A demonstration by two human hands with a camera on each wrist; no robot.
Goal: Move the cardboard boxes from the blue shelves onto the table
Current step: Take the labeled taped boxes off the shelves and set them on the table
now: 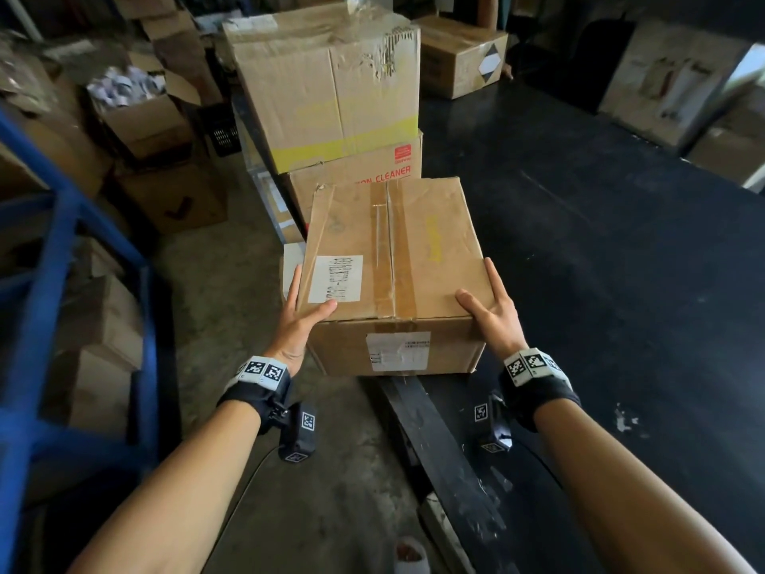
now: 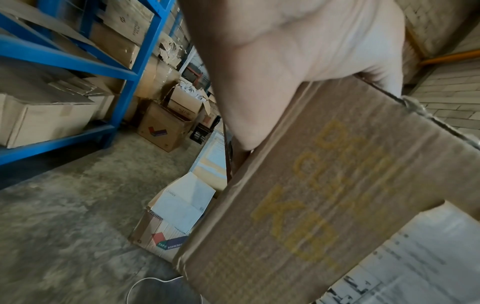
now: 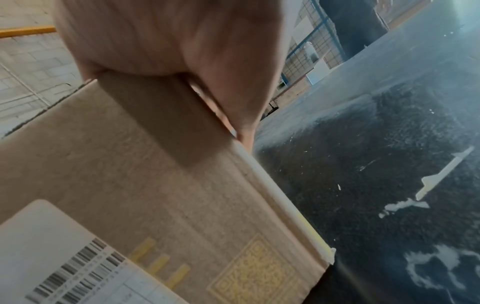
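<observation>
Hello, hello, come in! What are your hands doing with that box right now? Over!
Left hand and right hand grip opposite sides of the taped brown cardboard box. Box at the black table near edge. Stacked big cardboard boxes right behind it.

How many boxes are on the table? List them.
4: held box at the near edge; big box atop CLEANER box behind it; far box at the end. Others may be hidden.

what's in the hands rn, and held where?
One taped cardboard box, held by its two sides: left hand on the left side, right hand on the right, thumbs on top near the front edge.
</observation>
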